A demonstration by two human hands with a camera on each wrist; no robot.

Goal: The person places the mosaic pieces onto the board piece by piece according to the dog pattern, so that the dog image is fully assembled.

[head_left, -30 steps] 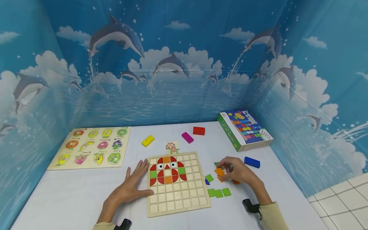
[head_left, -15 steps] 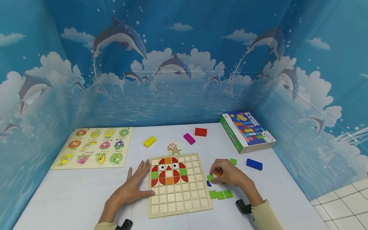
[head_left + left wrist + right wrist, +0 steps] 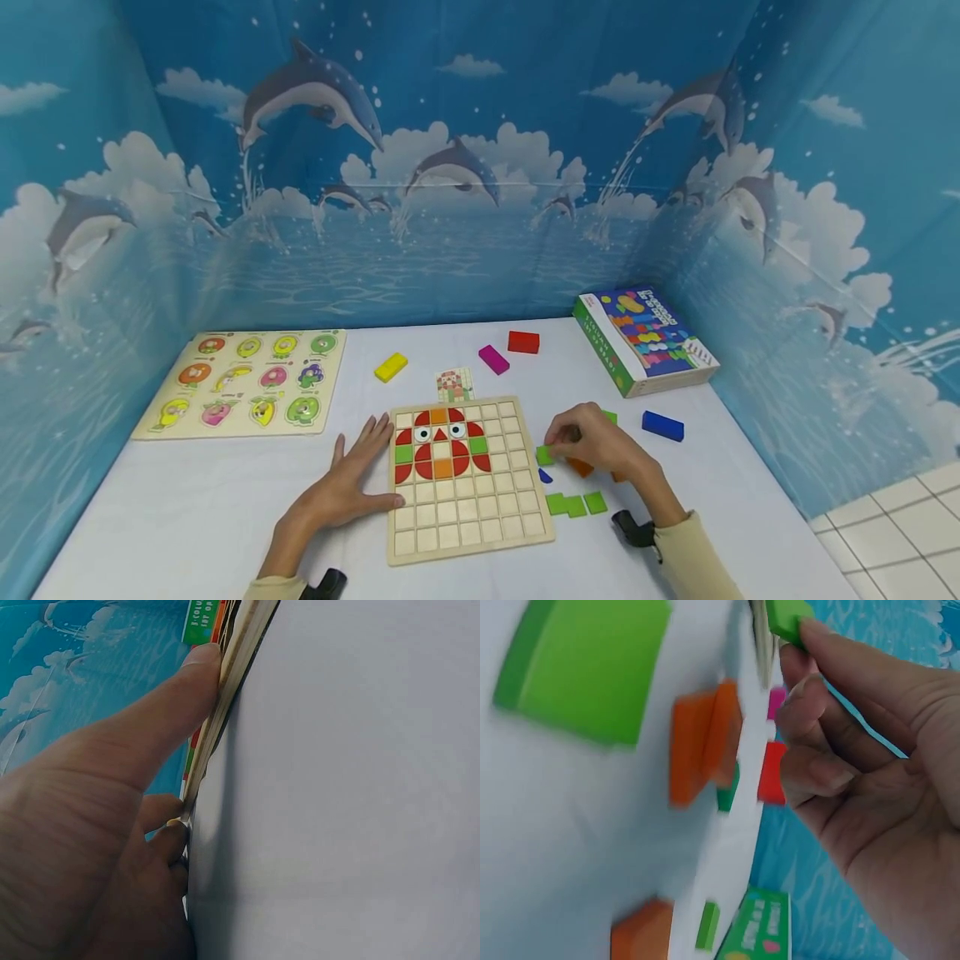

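My left hand (image 3: 341, 492) lies along the left edge of the wooden grid board (image 3: 472, 546), fingers spread and the thumb over its rim. In the left wrist view the thumb (image 3: 161, 720) presses against the board's side. Red, green, orange and eye-patterned tiles fill part of the board's upper left. Just off the board's right edge, my right hand (image 3: 596, 437) pinches a green square tile (image 3: 787, 621) between thumb and fingertips. Beneath and beside that hand lie orange tiles (image 3: 705, 742), a small blue piece (image 3: 545, 476) and several green tiles (image 3: 575, 506).
A picture card (image 3: 454, 385) lies beyond the board. Yellow (image 3: 391, 367), magenta (image 3: 493, 359), red (image 3: 523, 342) and blue (image 3: 663, 426) blocks are scattered around. A fruit puzzle board (image 3: 240, 383) sits at left, a game box (image 3: 645, 342) at back right. Dolphin-print curtain (image 3: 450, 250) surrounds the table.
My right hand has moved left from the orange tiles toward the board and picked up a green tile lying near its right edge. The left hand stays on the board's edge.
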